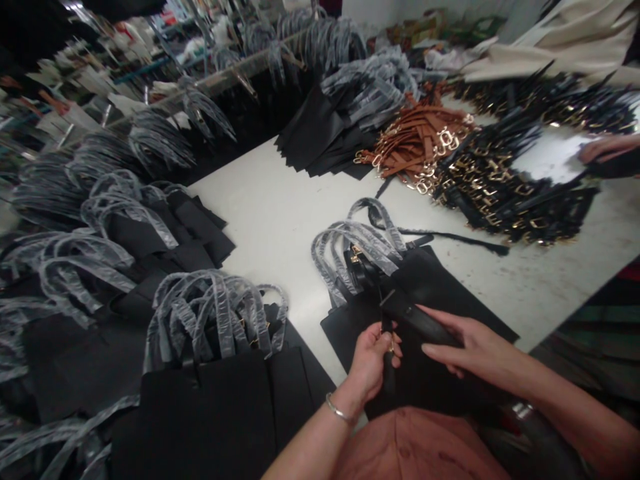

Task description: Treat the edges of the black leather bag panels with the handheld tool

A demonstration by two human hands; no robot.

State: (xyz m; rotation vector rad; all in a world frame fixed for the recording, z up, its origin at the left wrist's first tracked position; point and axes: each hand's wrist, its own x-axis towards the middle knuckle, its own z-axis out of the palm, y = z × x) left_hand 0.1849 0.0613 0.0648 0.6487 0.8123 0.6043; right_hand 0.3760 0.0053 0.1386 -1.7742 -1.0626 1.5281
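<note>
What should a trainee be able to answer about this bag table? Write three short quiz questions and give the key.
1. Which hand wears the metal bangle?
2. True or false: the right hand touches the black strap.
3. What wraps the handles of the black tote bag nearest the camera?

Key: 1. The left hand. 2. True. 3. Clear plastic.

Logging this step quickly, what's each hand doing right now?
Left hand: closed, holding a black strap.
Right hand: open, resting on that strap.
</note>
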